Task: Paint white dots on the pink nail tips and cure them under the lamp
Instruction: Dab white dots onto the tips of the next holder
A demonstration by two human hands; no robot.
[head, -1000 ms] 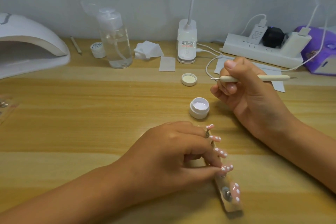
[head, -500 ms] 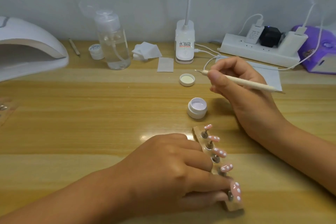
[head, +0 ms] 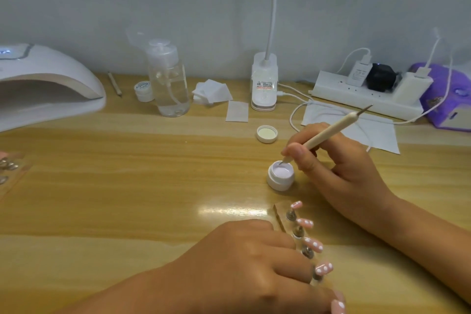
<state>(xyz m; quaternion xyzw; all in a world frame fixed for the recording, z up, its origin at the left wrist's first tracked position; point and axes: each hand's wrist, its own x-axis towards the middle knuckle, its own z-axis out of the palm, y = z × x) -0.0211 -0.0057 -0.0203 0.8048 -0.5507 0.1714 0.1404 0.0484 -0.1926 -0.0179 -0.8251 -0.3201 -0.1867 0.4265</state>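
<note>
Several pink nail tips (head: pixel 314 245) with white dots stand on pegs of a clear holder strip (head: pixel 281 220) near the table's front. My left hand (head: pixel 244 267) lies on the strip and holds it down, covering its near part. My right hand (head: pixel 336 163) grips a cream dotting pen (head: pixel 331 131) like a pencil, its lower tip dipped into a small open white jar of white gel (head: pixel 281 176). The jar's lid (head: pixel 266 133) lies upturned behind it. The white curing lamp (head: pixel 48 84) sits at the far left with its mouth facing the table.
At the back stand a clear pump bottle (head: pixel 169 84), a small closed jar (head: pixel 143 90), wipes (head: pixel 211 92), a desk lamp base (head: pixel 264 84), a power strip (head: pixel 364 92) with cables, and a purple box (head: pixel 448 97). A tissue (head: pixel 372 130) lies behind my right hand.
My right hand swung the pen from level to tip-down and lowered it into the gel jar. My left hand slid back along the strip, uncovering more nail tips.
</note>
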